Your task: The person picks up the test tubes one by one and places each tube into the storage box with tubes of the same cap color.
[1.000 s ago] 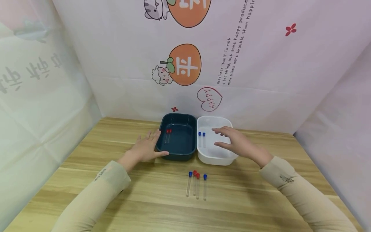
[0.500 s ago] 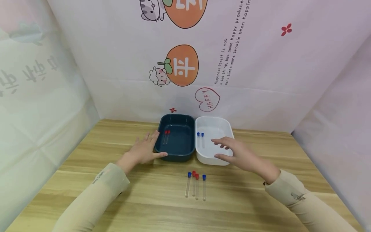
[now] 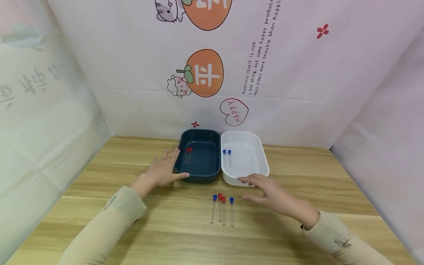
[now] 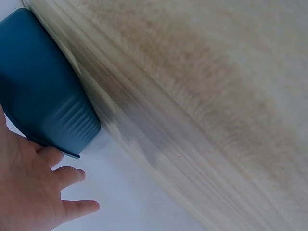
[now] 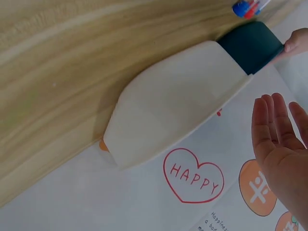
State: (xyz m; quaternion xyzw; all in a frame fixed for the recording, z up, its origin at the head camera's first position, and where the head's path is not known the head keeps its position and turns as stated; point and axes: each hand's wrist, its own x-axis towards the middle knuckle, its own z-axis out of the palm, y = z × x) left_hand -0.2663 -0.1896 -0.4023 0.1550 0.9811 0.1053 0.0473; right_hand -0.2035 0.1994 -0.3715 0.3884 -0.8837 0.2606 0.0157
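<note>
My left hand [image 3: 161, 172] rests against the left side of a dark teal tub [image 3: 202, 163], fingers spread and thumb at its front rim. The left wrist view shows fingers along the tub's edge. My right hand [image 3: 271, 193], holding nothing, hovers at the front of a white tub [image 3: 248, 158], fingers extended and thumb apart. Left of its fingertips, test tubes lie on the table: two with blue caps, one at the right [image 3: 232, 213] and one at the left [image 3: 213, 211], and two red-capped tubes [image 3: 223, 213] between them.
Two red-capped tubes [image 3: 187, 156] lie inside the teal tub. Two blue-capped tubes [image 3: 230, 158] lie in the white one. Both tubs stand side by side on the wooden table [image 3: 165, 228], near a printed white cloth backdrop [image 3: 281, 117].
My right hand has moved from over the white tub back toward the near side, closer to the tubes on the table. The left hand stays at the teal tub.
</note>
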